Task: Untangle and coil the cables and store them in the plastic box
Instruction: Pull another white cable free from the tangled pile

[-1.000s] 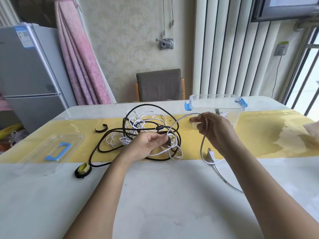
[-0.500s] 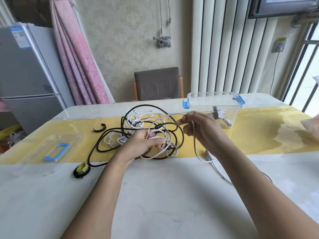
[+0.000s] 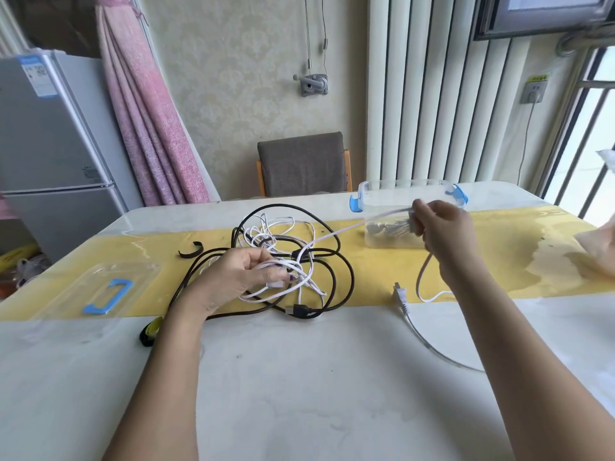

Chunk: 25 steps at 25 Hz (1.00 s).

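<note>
A tangle of white cable (image 3: 286,227) and black cable (image 3: 346,277) lies on the yellow mat at the table's middle. My left hand (image 3: 233,277) grips white loops in the tangle. My right hand (image 3: 442,231) pinches a stretch of white cable pulled taut to the right, in front of the clear plastic box (image 3: 372,194) with blue clips. A coiled cable lies inside the box. Below my right hand the white cable hangs down to its plug (image 3: 401,296) on the table.
The clear lid with a blue handle (image 3: 109,294) lies at the left on the mat. A black strap (image 3: 189,252) and a yellow-black strap (image 3: 149,331) lie near the tangle. A chair (image 3: 303,164) stands behind the table; a crumpled bag (image 3: 595,251) is at the right edge.
My right hand has moved right and away from the tangle, drawing the white cable out taut toward the box. My left hand stays on the tangle.
</note>
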Available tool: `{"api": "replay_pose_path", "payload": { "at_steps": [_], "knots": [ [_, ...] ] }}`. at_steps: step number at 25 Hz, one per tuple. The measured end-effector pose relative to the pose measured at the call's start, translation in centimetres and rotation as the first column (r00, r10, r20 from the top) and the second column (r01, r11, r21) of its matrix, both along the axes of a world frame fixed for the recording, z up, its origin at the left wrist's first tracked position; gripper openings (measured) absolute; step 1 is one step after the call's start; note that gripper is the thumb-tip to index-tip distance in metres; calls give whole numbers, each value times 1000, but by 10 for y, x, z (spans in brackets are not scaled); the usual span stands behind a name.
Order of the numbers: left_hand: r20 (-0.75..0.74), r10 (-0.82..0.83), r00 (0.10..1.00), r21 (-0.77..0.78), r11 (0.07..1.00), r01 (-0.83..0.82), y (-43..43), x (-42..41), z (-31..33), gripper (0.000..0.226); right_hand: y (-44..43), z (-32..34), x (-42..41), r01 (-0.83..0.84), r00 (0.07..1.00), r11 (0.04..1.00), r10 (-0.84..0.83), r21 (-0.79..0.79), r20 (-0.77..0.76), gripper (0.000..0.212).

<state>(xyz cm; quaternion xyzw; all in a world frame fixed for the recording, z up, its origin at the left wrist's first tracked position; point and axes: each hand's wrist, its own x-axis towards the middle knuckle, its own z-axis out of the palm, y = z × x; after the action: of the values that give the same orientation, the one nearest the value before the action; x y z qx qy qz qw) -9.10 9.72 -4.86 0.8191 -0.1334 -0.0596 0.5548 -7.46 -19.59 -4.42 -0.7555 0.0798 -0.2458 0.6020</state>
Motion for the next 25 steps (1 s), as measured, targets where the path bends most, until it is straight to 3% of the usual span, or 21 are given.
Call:
{"api": "replay_pose_path", "payload": {
  "at_steps": [1,2,4,6,8,11,13,17,18,20,23,25],
  "knots": [
    [-20,-16,1000,41,999,17,-5,-2,-1,18,-1,-7,4,19,995,961,-46,-275,-93,27],
    [-26,-23,999,91,996,25,-10,-2,-4,19,2,-14,5,-17,978,855,-93,-518,-187,21],
    [-15,-32,999,215,976,34,-21,1,-13,23,16,-26,2,-169,939,581,-152,-796,-310,39],
    [25,-46,999,335,941,35,-29,4,-22,18,36,-32,-2,-265,948,412,-55,-872,-314,74],
    [71,-77,994,424,905,40,-34,6,-27,20,56,-30,-8,-262,958,298,196,-918,-210,93],
    [101,-116,988,529,848,46,-45,0,-25,36,76,-30,-13,-270,831,186,541,-945,-131,84],
    [122,-153,981,606,794,49,-50,-2,-25,44,81,-35,-11,-289,788,161,601,-944,-138,60],
    [97,-152,984,655,754,52,-52,-3,-23,45,68,-39,-1,-208,798,198,601,-958,-49,8],
    [91,-144,985,664,746,48,-51,-3,-22,45,64,-37,-3,-237,808,227,585,-945,-62,10],
    [80,-117,990,668,743,34,-46,-3,-23,45,62,-26,-11,-393,828,394,545,-831,-133,14],
    [49,-83,995,667,744,29,-42,-2,-23,48,67,-6,-21,-579,810,719,562,-386,-169,24],
    [154,-17,988,633,769,-86,-41,0,-21,49,67,1,-23,-600,797,800,600,22,-73,25]
  ]
}}
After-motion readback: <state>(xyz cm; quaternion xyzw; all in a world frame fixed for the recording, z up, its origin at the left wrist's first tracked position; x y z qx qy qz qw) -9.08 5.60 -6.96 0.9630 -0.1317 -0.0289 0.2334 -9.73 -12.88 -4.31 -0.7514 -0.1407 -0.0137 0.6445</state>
